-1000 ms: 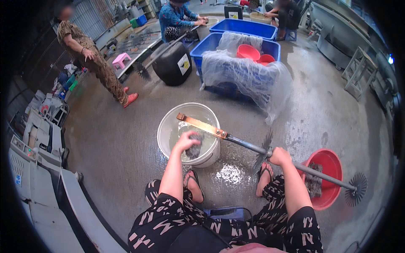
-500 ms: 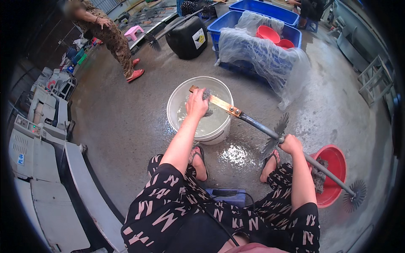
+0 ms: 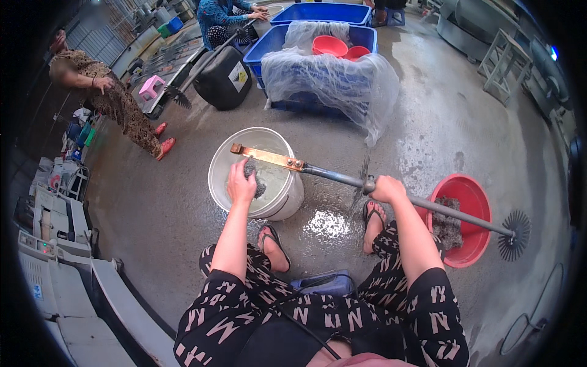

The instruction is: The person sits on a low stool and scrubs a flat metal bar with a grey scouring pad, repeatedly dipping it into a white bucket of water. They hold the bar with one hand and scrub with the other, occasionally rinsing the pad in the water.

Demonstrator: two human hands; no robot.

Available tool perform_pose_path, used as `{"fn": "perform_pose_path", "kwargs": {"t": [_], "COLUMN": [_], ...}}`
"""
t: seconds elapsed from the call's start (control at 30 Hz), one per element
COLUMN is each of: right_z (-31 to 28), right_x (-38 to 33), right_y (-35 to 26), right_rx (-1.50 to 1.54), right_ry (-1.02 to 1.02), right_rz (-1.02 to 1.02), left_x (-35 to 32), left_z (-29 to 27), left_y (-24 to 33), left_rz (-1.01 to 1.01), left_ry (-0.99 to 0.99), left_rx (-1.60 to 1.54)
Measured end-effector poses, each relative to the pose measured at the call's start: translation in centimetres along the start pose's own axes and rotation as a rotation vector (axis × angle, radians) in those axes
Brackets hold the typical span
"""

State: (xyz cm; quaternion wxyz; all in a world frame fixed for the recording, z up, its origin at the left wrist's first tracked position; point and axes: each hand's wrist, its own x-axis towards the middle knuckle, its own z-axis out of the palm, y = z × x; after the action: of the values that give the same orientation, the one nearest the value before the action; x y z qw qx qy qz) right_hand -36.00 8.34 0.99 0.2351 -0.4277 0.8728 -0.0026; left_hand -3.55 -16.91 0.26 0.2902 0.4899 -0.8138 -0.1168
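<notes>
My right hand (image 3: 389, 188) is wrapped round a long grey metal rod (image 3: 333, 175), beside a finned disc that shows nearly edge-on. A flat copper bar (image 3: 269, 157) is bolted to the rod's far left end and lies across the top of a white bucket (image 3: 290, 205) of cloudy water. At the rod's other end is a round, bristle-like disc (image 3: 513, 236). My left hand (image 3: 242, 183) is closed on a grey, wool-like scouring pad (image 3: 259, 186), just below the copper bar and over the water.
To the right, a red basin (image 3: 482, 248) holds a grey fibrous clump (image 3: 448, 225). Ahead stand a blue crate (image 3: 266, 72) draped with white netting (image 3: 330, 79) and a black jerrycan (image 3: 226, 92) with another rod. People are at far left and back. Grey machines (image 3: 61, 281) line the left.
My left hand has come off the copper bar with the scouring pad, down toward me. The rod now lies flatter. The whole view has shifted, moving the bucket and crate leftward.
</notes>
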Motion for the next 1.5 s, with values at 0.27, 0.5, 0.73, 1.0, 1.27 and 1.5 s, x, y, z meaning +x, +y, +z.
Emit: {"fn": "perform_pose_path", "kwargs": {"t": [0.27, 0.5, 0.73, 1.0, 1.27, 1.5], "right_z": [0.1, -0.8, -0.3, -0.8, -0.5, 0.1], "right_x": [0.2, -0.5, -0.4, -0.6, -0.6, -0.2], "right_y": [-0.4, -0.8, -0.8, -0.5, -0.4, -0.2], "right_rx": [0.052, 0.004, -0.017, 0.011, 0.019, -0.024], "right_ry": [-0.047, -0.049, -0.053, -0.02, -0.029, 0.065], "right_rz": [0.01, 0.036, 0.062, 0.053, -0.01, -0.054], "left_x": [1.6, 1.6, -1.8, -5.8, -8.5, -7.1], "left_z": [7.1, 5.1, 2.0, 5.6, 5.9, 5.6], "left_y": [-9.6, -5.4, 8.6, 13.3, 17.5, 15.7], "left_rz": [-0.245, -0.055, 0.011, 0.249, 0.407, 0.25], "left_ry": [-0.992, -0.972, -0.085, -0.127, -0.361, -0.253], "left_rx": [0.464, 0.032, -0.616, -0.039, -0.095, -0.004]}}
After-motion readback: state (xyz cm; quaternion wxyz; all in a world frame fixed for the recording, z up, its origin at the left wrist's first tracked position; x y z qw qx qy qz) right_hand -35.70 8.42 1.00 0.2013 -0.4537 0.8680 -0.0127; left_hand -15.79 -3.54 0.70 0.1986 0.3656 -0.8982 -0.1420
